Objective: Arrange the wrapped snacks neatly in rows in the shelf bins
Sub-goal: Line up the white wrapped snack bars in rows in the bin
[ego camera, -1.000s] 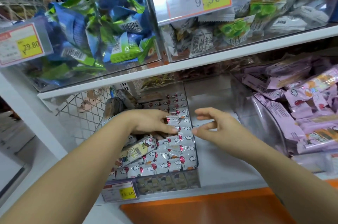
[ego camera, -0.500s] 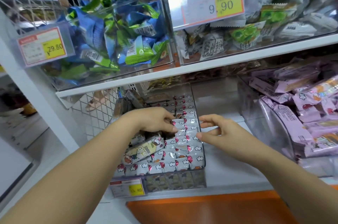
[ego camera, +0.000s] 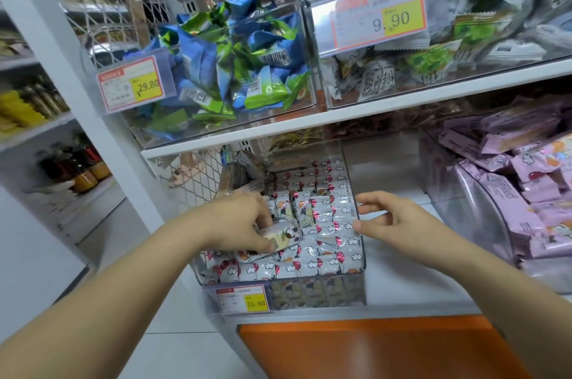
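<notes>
Our left hand [ego camera: 241,224] is inside the clear bin [ego camera: 361,258] on the lower shelf, thumb and fingers clamped round a cream snack pack [ego camera: 283,238]. The pack juts from the fingertips toward 3 o'clock, over the left half of the bin. Its long axis runs roughly from 8 to 2 o'clock, a little skewed from the silver balloon-print packs [ego camera: 331,236], which lie flat in columns running 6 to 12 o'clock along the bin's right side. At 12 o'clock from the held pack, two crooked packs [ego camera: 298,208] break the lines. Our right hand [ego camera: 399,224] hovers at 3 o'clock by the bin's right wall, fingers apart and loosely bent, holding nothing; whether it touches the wall we cannot tell. We judge the left hand the nearer, and the pack needs a small turn to square with its neighbours before it goes down
</notes>
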Action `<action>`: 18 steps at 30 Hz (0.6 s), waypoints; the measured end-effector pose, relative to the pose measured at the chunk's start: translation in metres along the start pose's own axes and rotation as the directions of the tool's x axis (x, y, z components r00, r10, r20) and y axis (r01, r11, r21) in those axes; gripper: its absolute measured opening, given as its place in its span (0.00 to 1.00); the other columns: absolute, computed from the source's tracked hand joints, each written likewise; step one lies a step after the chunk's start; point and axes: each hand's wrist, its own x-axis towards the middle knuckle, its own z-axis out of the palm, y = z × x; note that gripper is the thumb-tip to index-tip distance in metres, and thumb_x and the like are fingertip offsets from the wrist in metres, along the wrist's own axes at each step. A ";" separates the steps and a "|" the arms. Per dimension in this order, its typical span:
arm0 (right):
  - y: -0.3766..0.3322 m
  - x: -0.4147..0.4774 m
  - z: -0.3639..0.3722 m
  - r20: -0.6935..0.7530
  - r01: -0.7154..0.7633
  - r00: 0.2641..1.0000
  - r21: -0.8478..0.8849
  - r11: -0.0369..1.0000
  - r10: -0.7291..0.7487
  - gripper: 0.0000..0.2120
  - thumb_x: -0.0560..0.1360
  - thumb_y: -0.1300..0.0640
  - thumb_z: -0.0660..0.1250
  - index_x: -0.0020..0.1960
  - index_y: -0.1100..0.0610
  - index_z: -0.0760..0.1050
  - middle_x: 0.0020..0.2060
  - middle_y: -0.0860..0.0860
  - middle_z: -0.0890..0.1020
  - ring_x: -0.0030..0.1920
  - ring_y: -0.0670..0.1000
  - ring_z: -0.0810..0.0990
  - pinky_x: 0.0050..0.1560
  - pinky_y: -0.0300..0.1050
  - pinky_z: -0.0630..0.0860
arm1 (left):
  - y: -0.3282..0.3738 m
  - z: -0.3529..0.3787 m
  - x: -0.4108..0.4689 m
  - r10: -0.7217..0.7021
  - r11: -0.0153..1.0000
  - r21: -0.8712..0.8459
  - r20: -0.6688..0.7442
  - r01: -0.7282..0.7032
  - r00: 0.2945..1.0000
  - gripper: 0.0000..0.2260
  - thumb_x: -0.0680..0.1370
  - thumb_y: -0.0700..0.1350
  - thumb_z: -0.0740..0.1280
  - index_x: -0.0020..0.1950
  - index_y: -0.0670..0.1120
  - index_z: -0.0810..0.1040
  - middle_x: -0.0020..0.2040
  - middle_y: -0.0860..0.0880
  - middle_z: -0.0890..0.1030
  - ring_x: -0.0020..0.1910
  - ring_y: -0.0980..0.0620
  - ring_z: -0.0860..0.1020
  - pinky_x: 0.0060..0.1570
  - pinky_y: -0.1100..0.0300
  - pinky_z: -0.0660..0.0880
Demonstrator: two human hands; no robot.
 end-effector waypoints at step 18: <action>0.001 0.004 -0.005 0.003 0.001 1.000 0.056 0.998 -0.001 0.20 0.71 0.48 0.71 0.62 0.42 0.70 0.54 0.39 0.76 0.38 0.36 0.78 0.39 0.27 0.72 | 0.032 -0.022 0.082 -0.147 0.970 -0.229 -0.310 0.077 0.939 0.21 0.73 0.51 0.72 0.63 0.47 0.72 0.60 0.46 0.76 0.50 0.50 0.74 0.41 0.63 0.67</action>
